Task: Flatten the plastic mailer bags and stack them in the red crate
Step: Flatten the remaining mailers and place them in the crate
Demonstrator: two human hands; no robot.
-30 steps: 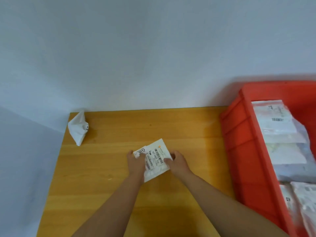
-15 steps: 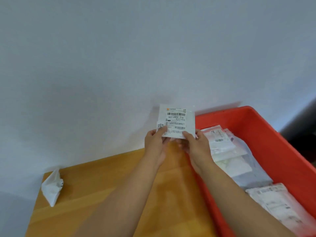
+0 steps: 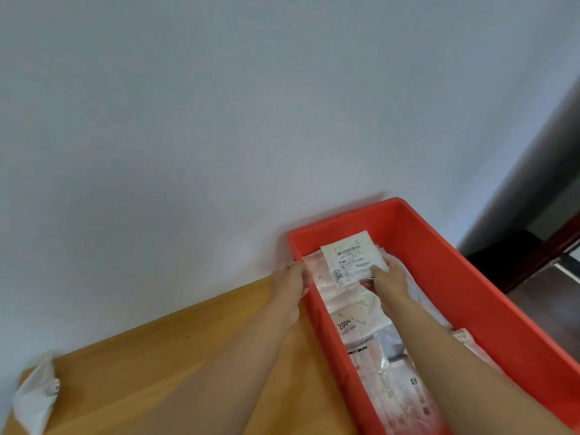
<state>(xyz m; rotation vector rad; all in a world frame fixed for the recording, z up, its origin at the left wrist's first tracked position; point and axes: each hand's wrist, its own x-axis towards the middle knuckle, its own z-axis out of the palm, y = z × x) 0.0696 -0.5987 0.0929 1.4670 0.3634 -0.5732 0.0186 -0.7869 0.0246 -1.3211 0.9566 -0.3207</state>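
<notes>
Mailer (image 3: 351,260) with the 3017 label sits over the far end of the red crate (image 3: 470,287), pinched at its near right corner by the right hand (image 3: 387,276), thumb on top. Left hand (image 3: 293,279) is at the crate's left rim, fingers curled toward the edge of a clear bag (image 3: 314,265) there; whether it grips it, I cannot tell. More flat bags (image 3: 373,356) line the crate. On the wooden table (image 3: 157,372), a crumpled white bag (image 3: 36,400) lies at the left corner.
</notes>
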